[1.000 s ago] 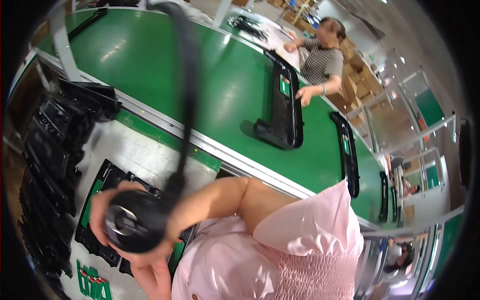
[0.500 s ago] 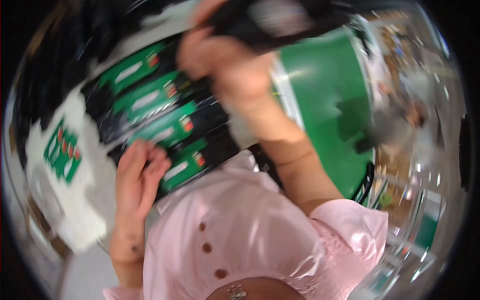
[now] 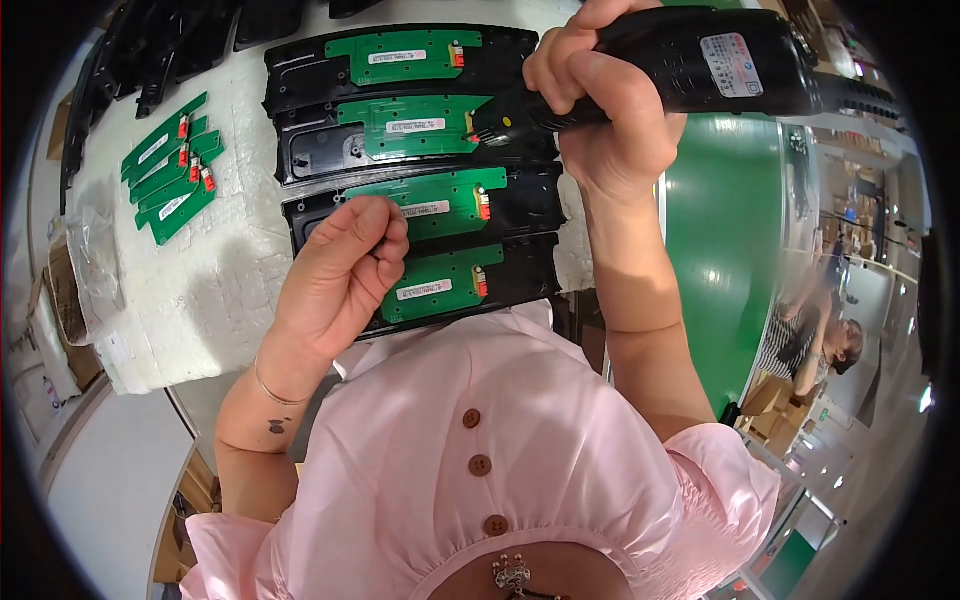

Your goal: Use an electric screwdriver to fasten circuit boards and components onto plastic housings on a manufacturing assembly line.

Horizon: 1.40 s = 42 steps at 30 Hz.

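My right hand [image 3: 625, 115] is closed around a black electric screwdriver [image 3: 675, 60] with a white label, lying nearly sideways. Its narrow end points left, beside the red connector on a green circuit board [image 3: 385, 130] in the second black plastic housing [image 3: 310, 155] from the back. Whether its tip touches anything is hard to make out. Over the left part of the third circuit board [image 3: 440, 208], my left hand [image 3: 345, 265] has its fingers curled and pressed together. Anything held in them is hidden. Nearest my body is another board [image 3: 440, 285] in its housing.
Loose green circuit boards [image 3: 170, 170] are piled on the white foam surface [image 3: 225, 260] at left, near a clear plastic bag [image 3: 95, 255]. More black housings [image 3: 190, 45] lie at the far left. Beyond my right arm stretches a green surface [image 3: 720, 260]; another person [image 3: 815, 345] is farther right.
The right hand and screwdriver have come down to the second housing from the back. My left hand now sits over the third board, its fingers drawn together. The view has turned and steadied.
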Available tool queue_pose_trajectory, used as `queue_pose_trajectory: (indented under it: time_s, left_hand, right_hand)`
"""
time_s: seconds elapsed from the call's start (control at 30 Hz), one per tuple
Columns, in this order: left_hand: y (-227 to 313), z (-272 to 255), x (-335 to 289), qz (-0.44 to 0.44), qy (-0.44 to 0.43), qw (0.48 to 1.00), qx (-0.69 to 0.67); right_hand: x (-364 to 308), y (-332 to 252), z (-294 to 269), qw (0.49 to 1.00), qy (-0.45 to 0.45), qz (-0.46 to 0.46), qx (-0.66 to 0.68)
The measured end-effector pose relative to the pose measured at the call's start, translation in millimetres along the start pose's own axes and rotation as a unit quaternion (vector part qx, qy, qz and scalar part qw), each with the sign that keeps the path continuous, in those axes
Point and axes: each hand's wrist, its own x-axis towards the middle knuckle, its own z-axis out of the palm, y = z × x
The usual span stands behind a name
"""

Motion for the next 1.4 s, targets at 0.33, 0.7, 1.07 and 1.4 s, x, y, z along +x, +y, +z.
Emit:
queue_pose_trajectory:
  time_s: [0.33, 0.7, 1.07, 1.4]
  left_hand:
    - [-2, -1, 3, 0.006, 0.044, 0.999, 0.006]
    - [-13, 18, 13, -0.016, 0.034, 0.999, 0.014]
    - [-32, 16, 13, -0.065, -0.079, 0.992, -0.067]
    - [-40, 21, -6, -0.109, -0.019, 0.989, 0.094]
  right_hand:
    - [4, 4, 4, 0.997, -0.042, 0.048, -0.049]
    - [-21, -54, 0, 0.977, -0.197, -0.073, -0.042]
    - [-53, -59, 15, 0.968, -0.132, -0.192, 0.091]
    - [-38, -4, -6, 0.988, -0.145, -0.039, 0.039]
